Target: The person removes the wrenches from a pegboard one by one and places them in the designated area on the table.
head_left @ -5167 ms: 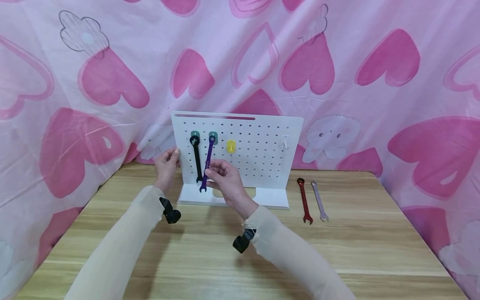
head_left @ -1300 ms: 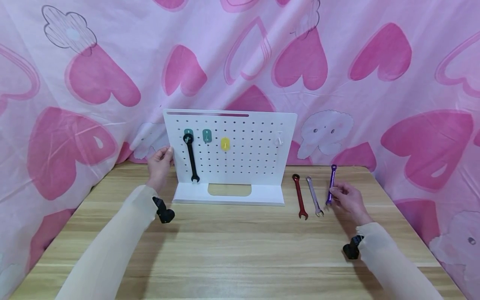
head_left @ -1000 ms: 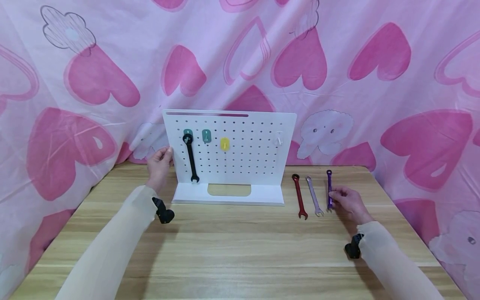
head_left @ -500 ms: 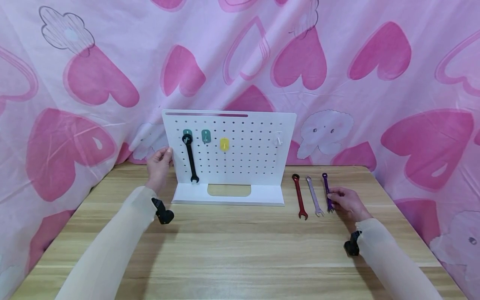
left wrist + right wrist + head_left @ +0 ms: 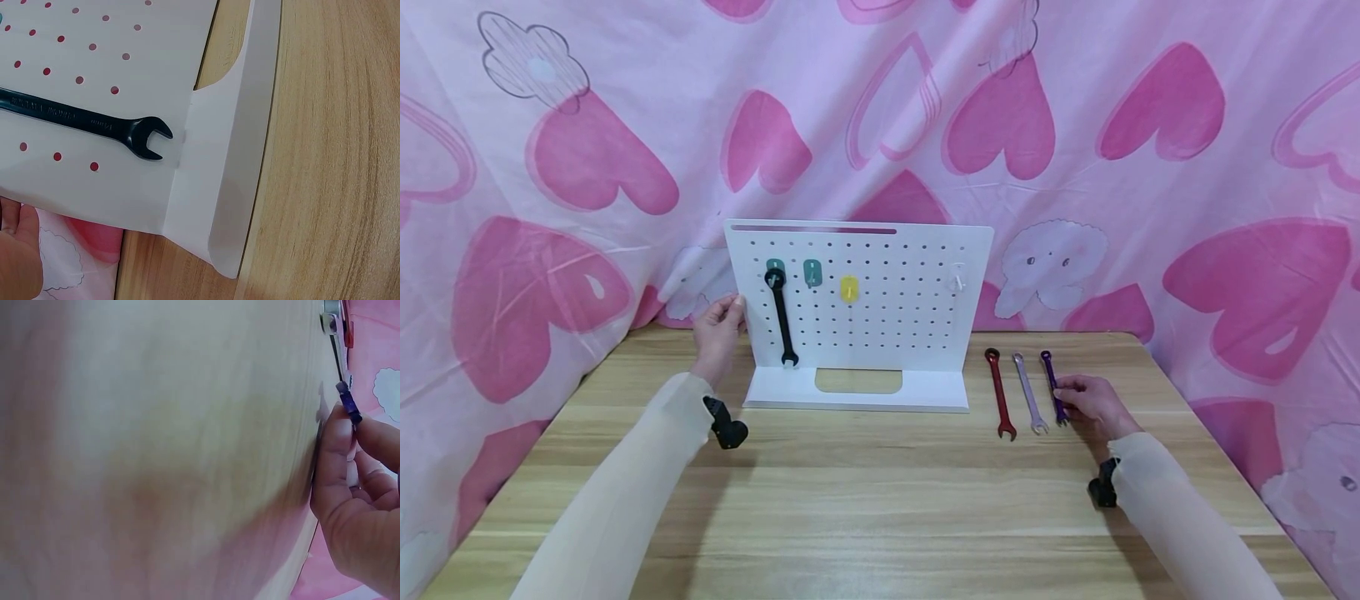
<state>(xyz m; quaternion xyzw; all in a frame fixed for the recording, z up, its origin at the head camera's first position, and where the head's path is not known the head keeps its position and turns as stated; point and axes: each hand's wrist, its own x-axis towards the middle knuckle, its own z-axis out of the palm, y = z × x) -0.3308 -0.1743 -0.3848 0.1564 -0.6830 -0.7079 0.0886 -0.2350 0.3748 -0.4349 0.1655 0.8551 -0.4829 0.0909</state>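
Observation:
My left hand (image 5: pixel 718 333) pinches the left edge of a white pegboard (image 5: pixel 895 325) standing on the table. A black combination wrench (image 5: pixel 782 321) hangs by its ring end from a green hook near that edge; its open end fills the middle of the left wrist view. At the right, my right hand (image 5: pixel 1093 402) pinches a purple combination wrench (image 5: pixel 1049 375) between thumb and fingers, low over the wood. Whether the whole wrench touches the table, I cannot tell. Just left of it lie a silver wrench (image 5: pixel 1028 392) and a red wrench (image 5: pixel 999 392), roughly parallel.
On the pegboard, a second green hook (image 5: pixel 812 272), a yellow hook (image 5: pixel 849 289) and a clear hook (image 5: pixel 957 277) carry nothing. The wooden table (image 5: pixel 865 500) spreads in front, and a pink heart-print cloth (image 5: pixel 865 108) hangs close behind.
The purple wrench has come off the second green hook and travelled right with my right hand to beside the silver wrench. Lately its ring end has swung left and lower. My left hand stays on the pegboard.

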